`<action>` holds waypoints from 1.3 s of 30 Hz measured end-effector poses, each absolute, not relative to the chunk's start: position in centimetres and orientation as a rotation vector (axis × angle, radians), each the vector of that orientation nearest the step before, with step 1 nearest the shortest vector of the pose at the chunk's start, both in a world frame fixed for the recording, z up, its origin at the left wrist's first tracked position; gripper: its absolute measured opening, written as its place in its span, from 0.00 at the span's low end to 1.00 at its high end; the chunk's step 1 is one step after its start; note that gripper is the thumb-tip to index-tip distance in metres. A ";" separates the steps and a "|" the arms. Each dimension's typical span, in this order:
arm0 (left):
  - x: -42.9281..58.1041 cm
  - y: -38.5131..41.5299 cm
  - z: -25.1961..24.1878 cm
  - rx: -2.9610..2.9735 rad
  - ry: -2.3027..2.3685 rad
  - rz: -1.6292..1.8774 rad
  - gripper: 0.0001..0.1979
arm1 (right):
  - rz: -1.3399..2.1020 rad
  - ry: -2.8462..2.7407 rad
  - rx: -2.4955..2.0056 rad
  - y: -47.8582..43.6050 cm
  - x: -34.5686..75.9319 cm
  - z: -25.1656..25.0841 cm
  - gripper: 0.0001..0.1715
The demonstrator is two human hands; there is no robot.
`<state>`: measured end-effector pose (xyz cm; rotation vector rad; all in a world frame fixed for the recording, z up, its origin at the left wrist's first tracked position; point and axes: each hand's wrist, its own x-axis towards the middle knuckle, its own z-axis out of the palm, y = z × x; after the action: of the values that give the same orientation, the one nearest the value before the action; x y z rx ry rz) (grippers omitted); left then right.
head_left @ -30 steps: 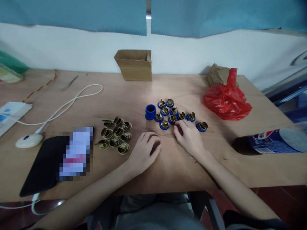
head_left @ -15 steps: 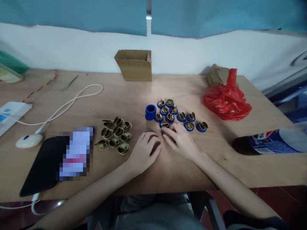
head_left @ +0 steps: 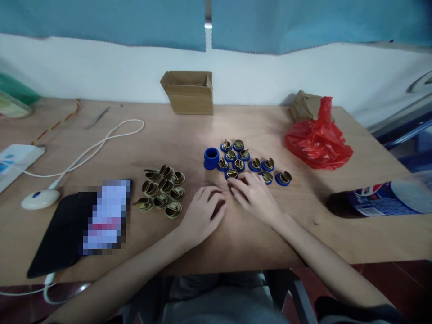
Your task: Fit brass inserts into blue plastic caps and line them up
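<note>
Right hand [head_left: 255, 196] lies flat and open, fingertips on the nearest blue-ringed cap [head_left: 231, 173]. Left hand [head_left: 201, 212] is loosely curled; any hold cannot be told. Risk: a careless nudge scatters the cluster [head_left: 255, 164] just beyond.

Table [head_left: 236, 234]: light brown wood grain. At the table's centre, ring stack [head_left: 211, 158]: plain blue. Beside it, rimmed caps [head_left: 255, 164]: gold with blue rims. Plain caps [head_left: 164, 189]: all gold. At the table's right end, bag [head_left: 317, 139]: red. Bottle [head_left: 388, 198]: blue, white and red label. At the table's far edge, box [head_left: 189, 92]: plain brown.
</note>
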<state>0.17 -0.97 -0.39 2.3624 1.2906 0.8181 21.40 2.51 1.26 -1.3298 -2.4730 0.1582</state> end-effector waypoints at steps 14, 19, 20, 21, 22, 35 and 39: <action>0.1 -1.0 -0.3 2.350 1.280 0.816 0.04 | 0.391 -2.126 -1.430 3.0 22.8 3.6 0.13; 0.1 -1.0 -0.3 2.353 1.284 0.818 0.04 | 0.697 -2.215 -1.503 4.1 26.0 5.2 0.11; 0.2 -1.0 -0.3 2.353 1.287 0.815 0.05 | 0.856 -2.306 -1.465 4.2 26.7 5.3 0.09; 0.2 -1.0 -0.3 2.352 1.290 0.814 0.05 | 1.000 -2.368 -1.441 4.3 27.4 5.3 0.08; 0.2 -1.0 -0.4 2.350 1.292 0.813 0.05 | 1.099 -2.396 -1.444 4.3 28.0 5.3 0.09; 0.0 -0.5 -0.3 2.475 1.323 0.881 0.05 | 1.254 -2.416 -1.390 3.9 27.9 5.0 0.03; -1.2 -0.2 1.3 2.583 1.510 0.991 0.06 | 1.240 -2.383 -1.375 4.0 27.6 4.8 0.04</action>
<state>-1.20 -0.20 1.28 2.5834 1.5097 0.9911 27.59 3.97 4.79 -1.3749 -2.3834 1.2400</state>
